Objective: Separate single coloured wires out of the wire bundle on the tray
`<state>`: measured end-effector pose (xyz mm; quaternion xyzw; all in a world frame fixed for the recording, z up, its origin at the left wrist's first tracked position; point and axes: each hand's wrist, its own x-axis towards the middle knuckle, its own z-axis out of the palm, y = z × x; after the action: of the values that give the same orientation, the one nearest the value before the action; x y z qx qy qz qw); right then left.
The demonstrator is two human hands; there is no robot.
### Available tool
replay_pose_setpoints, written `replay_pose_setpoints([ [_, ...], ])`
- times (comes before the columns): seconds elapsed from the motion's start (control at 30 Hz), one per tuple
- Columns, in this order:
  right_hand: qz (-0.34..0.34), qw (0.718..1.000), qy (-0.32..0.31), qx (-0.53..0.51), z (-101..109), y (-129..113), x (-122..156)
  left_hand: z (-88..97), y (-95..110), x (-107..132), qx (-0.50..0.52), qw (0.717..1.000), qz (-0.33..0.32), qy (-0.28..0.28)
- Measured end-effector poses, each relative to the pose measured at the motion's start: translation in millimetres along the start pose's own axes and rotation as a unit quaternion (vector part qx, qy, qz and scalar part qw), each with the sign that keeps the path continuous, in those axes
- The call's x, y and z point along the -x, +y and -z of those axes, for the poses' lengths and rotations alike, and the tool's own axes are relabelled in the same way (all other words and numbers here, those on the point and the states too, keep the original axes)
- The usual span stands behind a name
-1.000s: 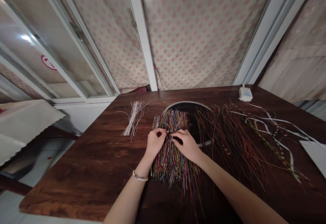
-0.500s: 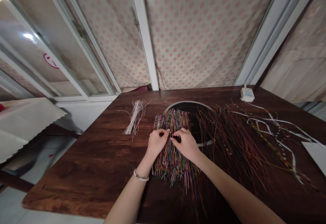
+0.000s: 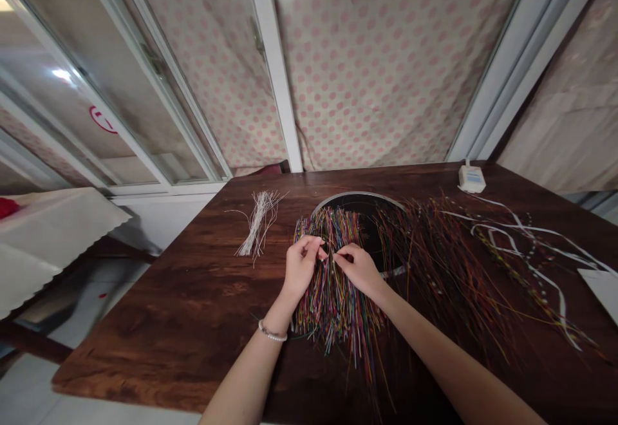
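As you bend over the wooden table (image 3: 145, 328), your left hand (image 3: 302, 267) is clenched at the upper part of the colored wires (image 3: 333, 312), its fingers curled in and pinching a few strands. Your right hand (image 3: 360, 269) comes in from the other side, fingers extended, with its fingertips (image 3: 338, 257) just beside the left's. They press in among the same strands, but you cannot tell whether they grip anything (the strands are too fine at that spot). The bunch lies fanned out on a round black tray (image 3: 360, 209) with a pale metal rim, and its lower ends spill past the tray's near edge toward you. To the right of your hands, a looser spread of dark wires (image 3: 449, 283) crosses the tray's edge and runs over the wood, and white ribbons (image 3: 531, 245) tangle with beaded strands beyond it. A small bunch of white wires (image 3: 258, 225) lies well apart, left of the tray. A white plug box (image 3: 472, 179) stands at the table's far edge, and a white card (image 3: 601, 290) lies at the right edge. A beaded bracelet (image 3: 273, 331) circles your left wrist.
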<state>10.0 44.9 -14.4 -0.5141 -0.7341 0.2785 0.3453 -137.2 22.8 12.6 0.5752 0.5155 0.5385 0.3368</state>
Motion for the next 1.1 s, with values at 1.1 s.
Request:
replay_pose_setpoints([
  [1.1,-0.043,0.932,-0.092,-0.347,23,-8,6,-12.5,1,17,-0.007,0.974,0.053,-0.219],
])
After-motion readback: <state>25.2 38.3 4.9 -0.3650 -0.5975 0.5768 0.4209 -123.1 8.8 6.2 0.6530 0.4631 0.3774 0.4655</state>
